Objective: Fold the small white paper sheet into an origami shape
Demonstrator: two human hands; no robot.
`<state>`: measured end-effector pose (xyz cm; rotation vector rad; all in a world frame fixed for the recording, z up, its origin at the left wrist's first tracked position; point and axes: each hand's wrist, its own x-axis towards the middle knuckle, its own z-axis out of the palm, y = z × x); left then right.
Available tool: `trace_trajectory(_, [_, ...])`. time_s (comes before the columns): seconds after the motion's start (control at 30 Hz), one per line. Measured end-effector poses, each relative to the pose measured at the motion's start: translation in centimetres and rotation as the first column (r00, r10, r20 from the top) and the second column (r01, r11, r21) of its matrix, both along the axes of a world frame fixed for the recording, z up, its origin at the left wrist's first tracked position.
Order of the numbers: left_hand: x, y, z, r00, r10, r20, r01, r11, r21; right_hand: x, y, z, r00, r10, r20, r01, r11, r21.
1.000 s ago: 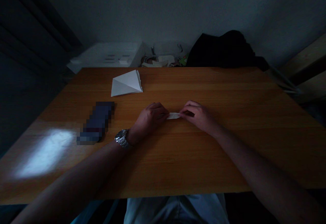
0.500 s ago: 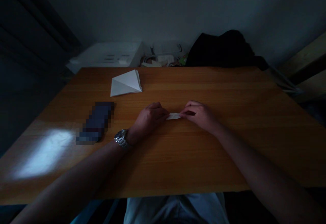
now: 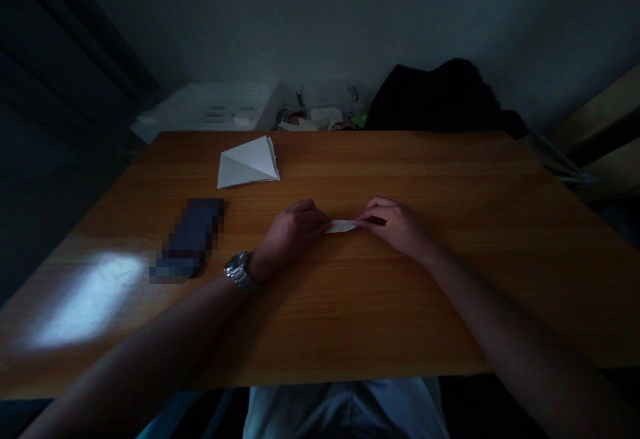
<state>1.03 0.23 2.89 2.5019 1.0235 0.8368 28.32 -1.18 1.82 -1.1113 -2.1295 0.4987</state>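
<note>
Between my hands, low over the middle of the wooden table (image 3: 350, 306), is a small narrow strip of white folded paper (image 3: 342, 226). My left hand (image 3: 299, 227), with a metal watch (image 3: 240, 270) on its wrist, grips the strip's left end with closed fingers. At the right end, the thumb and forefinger of my right hand (image 3: 387, 221) pinch the tip. The ends under my fingertips are hidden. Whether the strip touches the tabletop I cannot tell.
A larger folded white paper (image 3: 249, 162) lies at the back left. Nearer is a dark pixelated object (image 3: 190, 239). Behind the table are a white plastic bin (image 3: 200, 106) and a black cloth-like heap (image 3: 435, 99). Light glares on the left tabletop.
My right fingertips have shifted very slightly right along the strip, so a little more of the paper shows. My left hand has stayed almost still.
</note>
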Motion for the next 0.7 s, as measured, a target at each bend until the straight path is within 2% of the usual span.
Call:
trace_trajectory(0.2, [-0.1,0.1,0.0,1.0,-0.011,-0.023,0.011,1.0,0.003,-0.3,-0.3,-0.1,0.999,0.004,-0.043,-0.005,1.0,-0.012])
trace_trajectory(0.4, [0.5,-0.3,0.1,0.998,-0.048,-0.048,0.049,0.999,0.022,-2.0,-0.9,0.1,0.998,0.036,-0.061,-0.037,0.999,-0.005])
trace_trajectory(0.57, [0.8,-0.5,0.2,0.998,-0.065,-0.025,0.065,0.998,0.022,-2.6,-0.9,0.2,0.997,0.052,-0.056,-0.049,0.997,0.051])
trace_trajectory(0.7, [0.6,-0.3,0.0,0.998,-0.068,0.012,0.068,0.998,-0.003,-2.1,-0.9,0.3,0.998,0.029,-0.051,-0.027,0.999,0.045])
